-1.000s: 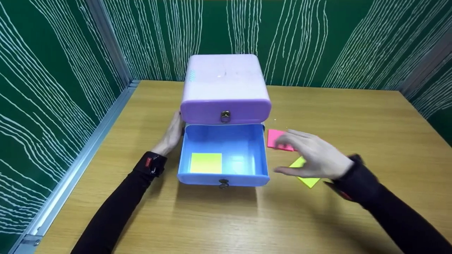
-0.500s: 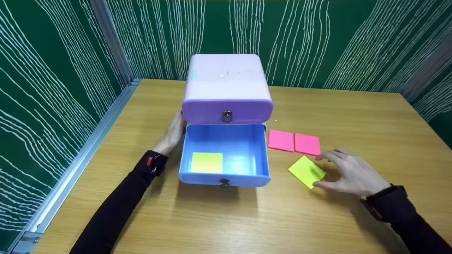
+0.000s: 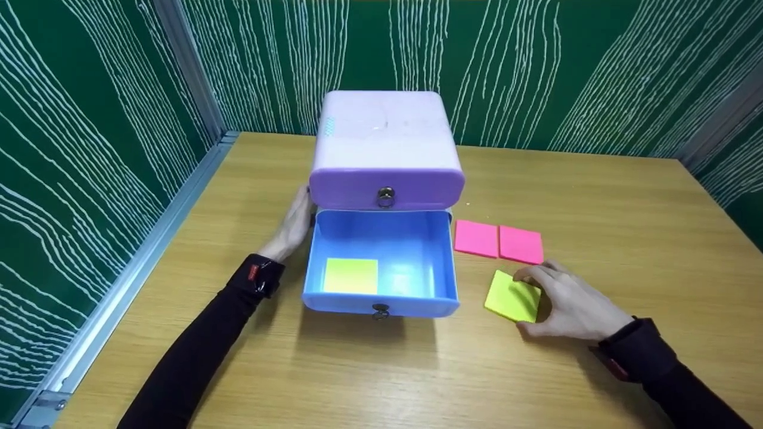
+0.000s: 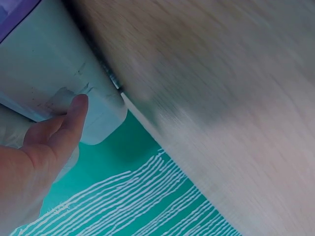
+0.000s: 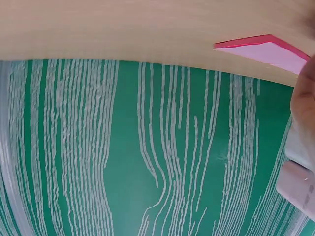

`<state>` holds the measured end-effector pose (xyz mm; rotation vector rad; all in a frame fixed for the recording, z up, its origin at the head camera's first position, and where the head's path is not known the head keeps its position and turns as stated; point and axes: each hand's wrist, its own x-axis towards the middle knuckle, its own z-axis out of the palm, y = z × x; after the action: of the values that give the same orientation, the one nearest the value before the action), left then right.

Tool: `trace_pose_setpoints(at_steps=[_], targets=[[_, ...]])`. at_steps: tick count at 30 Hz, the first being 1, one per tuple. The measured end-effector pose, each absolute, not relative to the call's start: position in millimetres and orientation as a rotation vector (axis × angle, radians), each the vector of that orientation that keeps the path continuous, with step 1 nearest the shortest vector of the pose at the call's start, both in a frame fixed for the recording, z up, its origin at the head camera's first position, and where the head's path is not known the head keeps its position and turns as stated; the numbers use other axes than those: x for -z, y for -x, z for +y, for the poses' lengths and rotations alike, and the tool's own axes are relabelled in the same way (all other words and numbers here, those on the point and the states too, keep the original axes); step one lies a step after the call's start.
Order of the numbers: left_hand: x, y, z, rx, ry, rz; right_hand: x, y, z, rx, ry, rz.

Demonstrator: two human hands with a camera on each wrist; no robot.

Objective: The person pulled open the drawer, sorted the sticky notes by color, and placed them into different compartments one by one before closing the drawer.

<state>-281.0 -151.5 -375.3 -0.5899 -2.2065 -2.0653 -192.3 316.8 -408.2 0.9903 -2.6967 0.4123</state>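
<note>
A small drawer unit [image 3: 387,134] has its purple top drawer [image 3: 346,189] closed and its blue lower drawer [image 3: 411,250] pulled out. Inside the blue drawer lies a yellow sticky note pad [image 3: 350,276]. My left hand [image 3: 292,225] rests against the unit's left side; its extended fingers [image 4: 74,118] lie along the wall in the left wrist view. On the table to the right, my right hand [image 3: 575,304] pinches a second yellow sticky note pad [image 3: 511,298] at its right side, between thumb and fingers.
Two pink sticky note pads [image 3: 475,238] lie side by side, right of the drawer and behind the yellow pad. Green walls [image 3: 512,71] with white wavy lines enclose the table [image 3: 620,208] at the back and sides. A metal rail [image 3: 137,256] runs along the left edge.
My right hand has moved from over the pink pads to the yellow pad on the table, which has turned and shifted slightly left. My left hand stays at the unit's side.
</note>
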Motion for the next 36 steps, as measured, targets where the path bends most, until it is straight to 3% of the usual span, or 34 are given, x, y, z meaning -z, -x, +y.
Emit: trace_pose_setpoints(at_steps=[6, 14, 36], targets=[[375, 283, -151, 2.078, 0.658, -2.192, 408, 190, 311, -0.434, -1.117, -2.617], [372, 281, -152, 2.113, 0.562, -2.255, 398, 188, 303, -0.444, -1.244, -2.514], [370, 280, -151, 2.043, 0.447, -2.341, 313, 204, 270, -0.727, -1.476, -2.289]])
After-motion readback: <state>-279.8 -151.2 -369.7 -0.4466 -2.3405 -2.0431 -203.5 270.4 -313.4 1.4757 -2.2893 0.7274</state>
